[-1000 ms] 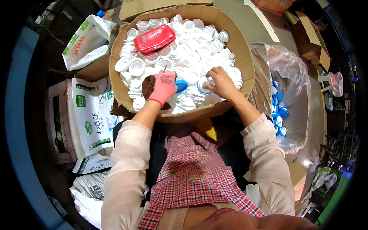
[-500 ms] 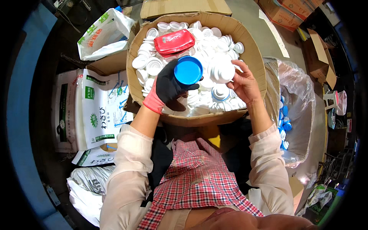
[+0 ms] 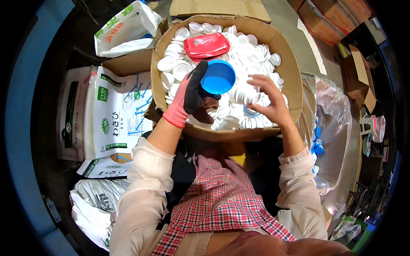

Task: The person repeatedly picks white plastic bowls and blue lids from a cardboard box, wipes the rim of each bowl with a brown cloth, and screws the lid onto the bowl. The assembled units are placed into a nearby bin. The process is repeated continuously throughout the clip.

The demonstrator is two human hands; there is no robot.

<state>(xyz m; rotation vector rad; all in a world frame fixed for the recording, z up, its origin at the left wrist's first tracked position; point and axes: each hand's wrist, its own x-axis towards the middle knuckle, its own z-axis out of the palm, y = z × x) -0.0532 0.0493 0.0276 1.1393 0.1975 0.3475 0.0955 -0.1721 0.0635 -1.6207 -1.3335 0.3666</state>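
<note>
My left hand (image 3: 193, 91), in a pink and black glove, grips a round blue plastic cap (image 3: 218, 77). Its hollow side is turned toward me. My bare right hand (image 3: 273, 100) curls its thumb and fingers round the sides of a short stack of white plastic lids (image 3: 245, 94). Both hands are over a cardboard box (image 3: 292, 72) heaped with loose white lids (image 3: 181, 68). On that heap, beyond the blue cap, lies a shiny red pouch (image 3: 206, 46).
Right of the box stands a clear plastic liner bag (image 3: 337, 115) with several blue caps (image 3: 317, 147) inside. A white printed bag (image 3: 126, 32) and printed white sacks (image 3: 121, 113) are on the left. Cartons (image 3: 329, 19) stand at the far right.
The blue cap in my left hand has tipped and shifted slightly right. The white lids at my right hand have turned to show their stacked rims. The whole view has shifted a little.
</note>
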